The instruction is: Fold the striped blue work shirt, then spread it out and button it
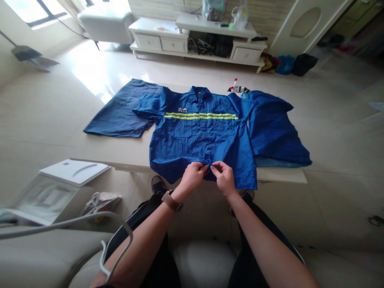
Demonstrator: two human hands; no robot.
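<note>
A blue work shirt (180,138) with a yellow-and-grey reflective stripe across the chest lies front up, collar away from me, on a low table. Its lower edge hangs over the table's near side. My left hand (193,175), a brown watch on its wrist, pinches the front placket near the hem. Close beside it, my right hand (222,175) pinches the cloth at the same spot. Both hands are closed on the shirt; the small detail between the fingertips is too fine to make out.
Folded blue garments lie on the table's left (120,110) and right (274,128). Small red-capped bottles (235,85) stand behind the shirt. A white box (75,171) is at the left, near a grey cable (75,220). A white TV cabinet (162,36) stands across the floor.
</note>
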